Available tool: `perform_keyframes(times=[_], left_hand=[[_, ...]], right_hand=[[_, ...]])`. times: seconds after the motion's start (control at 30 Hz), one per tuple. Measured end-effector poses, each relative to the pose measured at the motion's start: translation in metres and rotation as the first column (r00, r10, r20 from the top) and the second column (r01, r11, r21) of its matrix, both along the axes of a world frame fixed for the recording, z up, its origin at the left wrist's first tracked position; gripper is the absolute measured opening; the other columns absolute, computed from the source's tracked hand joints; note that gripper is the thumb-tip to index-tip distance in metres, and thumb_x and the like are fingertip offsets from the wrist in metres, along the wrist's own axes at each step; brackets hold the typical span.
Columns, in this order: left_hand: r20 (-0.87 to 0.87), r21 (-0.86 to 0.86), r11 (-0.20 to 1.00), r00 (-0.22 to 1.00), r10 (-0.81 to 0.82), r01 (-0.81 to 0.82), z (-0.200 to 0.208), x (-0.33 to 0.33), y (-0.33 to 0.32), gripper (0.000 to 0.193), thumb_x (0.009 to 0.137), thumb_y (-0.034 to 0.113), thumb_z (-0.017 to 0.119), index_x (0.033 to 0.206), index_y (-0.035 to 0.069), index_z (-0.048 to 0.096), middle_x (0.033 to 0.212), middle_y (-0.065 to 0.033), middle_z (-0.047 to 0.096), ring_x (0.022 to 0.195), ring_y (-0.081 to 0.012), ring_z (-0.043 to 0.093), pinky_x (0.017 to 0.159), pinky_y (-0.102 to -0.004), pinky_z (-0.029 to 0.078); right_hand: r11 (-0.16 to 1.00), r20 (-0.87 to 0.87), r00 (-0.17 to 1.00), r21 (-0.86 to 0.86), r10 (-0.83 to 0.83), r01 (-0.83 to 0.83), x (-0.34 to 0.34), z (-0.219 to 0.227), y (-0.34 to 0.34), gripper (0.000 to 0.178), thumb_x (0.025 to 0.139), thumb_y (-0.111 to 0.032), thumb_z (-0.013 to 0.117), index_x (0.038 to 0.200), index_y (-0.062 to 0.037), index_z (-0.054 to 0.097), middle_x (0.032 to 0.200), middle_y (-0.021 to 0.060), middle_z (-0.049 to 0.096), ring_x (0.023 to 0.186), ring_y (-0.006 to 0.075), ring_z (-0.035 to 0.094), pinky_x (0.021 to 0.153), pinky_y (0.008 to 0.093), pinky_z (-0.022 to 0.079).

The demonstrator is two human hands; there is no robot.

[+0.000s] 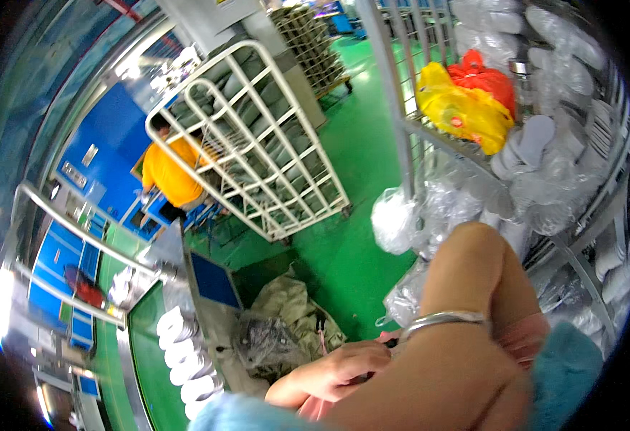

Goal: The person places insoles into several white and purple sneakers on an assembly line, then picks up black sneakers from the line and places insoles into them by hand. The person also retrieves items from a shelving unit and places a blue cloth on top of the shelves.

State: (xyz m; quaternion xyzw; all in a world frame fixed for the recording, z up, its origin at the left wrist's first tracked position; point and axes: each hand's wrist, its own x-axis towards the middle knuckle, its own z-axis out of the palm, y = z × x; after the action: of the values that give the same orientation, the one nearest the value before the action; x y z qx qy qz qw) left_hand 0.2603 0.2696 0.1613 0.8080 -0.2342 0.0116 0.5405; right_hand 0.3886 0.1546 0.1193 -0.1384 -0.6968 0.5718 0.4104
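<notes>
My right hand (pixel 473 269) is raised in front of me, bent at the wrist. A silver bangle (pixel 444 316) circles that wrist, and a teal fuzzy sleeve (pixel 570 366) is pushed back. Its fingers are hidden behind the hand, close to clear plastic bags (pixel 430 208) of white pieces hanging out of a wire cage cart (pixel 401 122). My left hand (pixel 336 370) comes in low from a teal cuff (pixel 239 416). Its fingers point toward my right wrist, beside pink cloth (pixel 523 337). The fingertips are tucked behind the right forearm.
A white wire trolley (pixel 257 144) loaded with grey pieces stands on the green floor (pixel 358 165). A person in a yellow top (pixel 168 172) works behind it. Sacks and a plastic bag (pixel 279 323) lie below. White pieces (pixel 182 359) sit on a green belt at the lower left. Yellow and red bags (pixel 466 100) hang in the right cart.
</notes>
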Motion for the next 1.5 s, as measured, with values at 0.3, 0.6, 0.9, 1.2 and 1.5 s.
perform_keyframes(times=[0.3, 0.6, 0.9, 1.2, 1.5], left_hand=[[0.009, -0.085, 0.996, 0.999, 0.038, -0.037, -0.017, -0.002, -0.022, 0.040, 0.079, 0.017, 0.050, 0.112, -0.002, 0.041, 0.114, -0.0149, 0.044, 0.103, -0.0261, 0.043, 0.089, -0.0360, 0.032], [-0.072, -0.126, 0.989, 0.996, 0.062, -0.070, -0.010, 0.013, -0.018, 0.039, 0.079, 0.016, 0.049, 0.113, -0.002, 0.041, 0.116, -0.0151, 0.043, 0.106, -0.0268, 0.042, 0.090, -0.0352, 0.031], [-0.122, -0.223, 0.974, 0.993, 0.010, -0.037, -0.016, 0.004, -0.024, 0.039, 0.079, 0.014, 0.048, 0.114, -0.001, 0.041, 0.119, -0.0153, 0.042, 0.109, -0.0274, 0.041, 0.091, -0.0345, 0.031], [-0.236, -0.014, 0.935, 0.910, 0.341, -0.355, -0.009, 0.024, -0.006, 0.043, 0.080, 0.014, 0.045, 0.120, 0.002, 0.036, 0.121, -0.0143, 0.038, 0.114, -0.0263, 0.033, 0.094, -0.0345, 0.026], [-0.198, -0.863, 0.483, 0.979, -0.056, -0.147, 0.020, 0.057, 0.026, 0.094, 0.067, 0.070, 0.036, 0.127, 0.000, 0.020, 0.129, -0.0196, 0.025, 0.118, -0.0317, 0.028, 0.096, -0.0440, 0.020]], right_hand=[[0.991, 0.062, 0.990, -0.055, 0.129, -0.126, 0.006, -0.004, -0.007, 0.038, 0.078, -0.024, 0.053, 0.107, -0.0005, 0.045, 0.099, 0.0065, 0.052, 0.091, 0.0173, 0.048, 0.079, 0.0285, 0.039], [0.967, 0.053, 0.968, 0.069, 0.243, -0.247, -0.016, 0.008, 0.027, 0.039, 0.078, -0.026, 0.053, 0.107, -0.0008, 0.044, 0.100, 0.0071, 0.051, 0.093, 0.0185, 0.048, 0.080, 0.0293, 0.039], [0.994, 0.038, 0.994, -0.031, 0.103, -0.102, 0.009, 0.010, 0.023, 0.041, 0.079, -0.028, 0.052, 0.108, -0.0012, 0.043, 0.101, 0.0077, 0.051, 0.094, 0.0197, 0.048, 0.081, 0.0301, 0.039], [0.992, -0.034, 0.995, 0.083, 0.097, -0.093, 0.060, 0.045, 0.002, 0.042, 0.079, -0.030, 0.052, 0.108, -0.0015, 0.043, 0.102, 0.0083, 0.050, 0.095, 0.0208, 0.048, 0.083, 0.0308, 0.038], [0.795, -0.069, 0.792, -0.083, -0.606, 0.601, 0.147, 0.097, 0.002, 0.006, 0.077, -0.011, 0.050, 0.080, -0.0069, 0.053, 0.084, 0.0093, 0.054, 0.074, 0.0240, 0.052, 0.066, 0.0304, 0.041]])
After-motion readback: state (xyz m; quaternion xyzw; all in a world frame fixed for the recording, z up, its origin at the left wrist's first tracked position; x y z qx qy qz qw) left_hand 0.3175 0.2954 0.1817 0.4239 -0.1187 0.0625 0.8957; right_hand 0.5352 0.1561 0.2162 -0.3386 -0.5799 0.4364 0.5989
